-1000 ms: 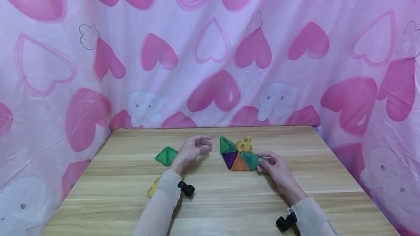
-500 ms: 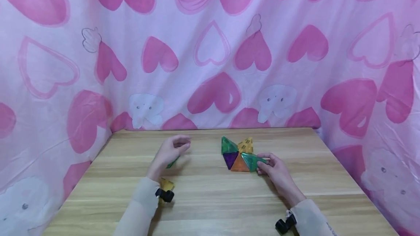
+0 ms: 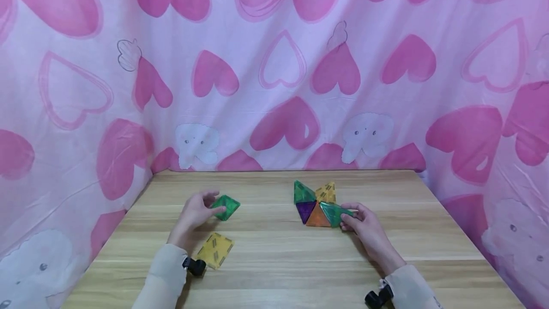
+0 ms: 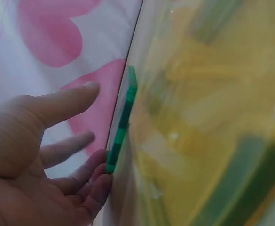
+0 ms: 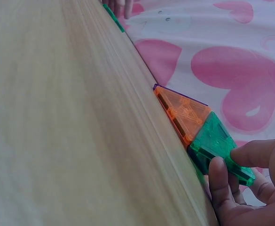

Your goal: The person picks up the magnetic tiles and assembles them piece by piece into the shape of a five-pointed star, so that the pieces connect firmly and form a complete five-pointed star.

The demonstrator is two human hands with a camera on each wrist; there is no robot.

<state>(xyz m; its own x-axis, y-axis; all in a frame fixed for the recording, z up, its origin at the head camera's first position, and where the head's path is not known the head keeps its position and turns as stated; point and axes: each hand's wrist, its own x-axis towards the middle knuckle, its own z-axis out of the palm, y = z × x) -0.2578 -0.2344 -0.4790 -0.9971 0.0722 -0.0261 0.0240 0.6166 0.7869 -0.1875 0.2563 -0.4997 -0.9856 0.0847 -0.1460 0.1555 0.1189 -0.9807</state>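
Note:
My right hand (image 3: 364,227) pinches the corner of a green triangular magnetic tile (image 5: 216,140) between thumb and fingers. This tile stands against an orange triangle (image 3: 318,215) in a raised cluster, with a purple triangle (image 3: 305,210), another green one (image 3: 302,193) and a yellow one (image 3: 327,191). To the left, my left hand (image 3: 198,211) reaches to a green diamond (image 3: 228,207) of joined triangular tiles. In the left wrist view some fingertips (image 4: 102,184) are right at the near end of the green tile (image 4: 122,120), while the thumb stays apart from it.
A yellow diamond (image 3: 216,251) of tiles lies beside the left wrist and fills much of the left wrist view. The wooden table (image 3: 274,271) ends at a pink heart-patterned cloth (image 3: 274,123) at the back and sides.
My left hand has swung left and down from near the cluster to the green diamond, uncovering the yellow diamond. My right hand keeps its pinch on the green triangular magnetic tile.

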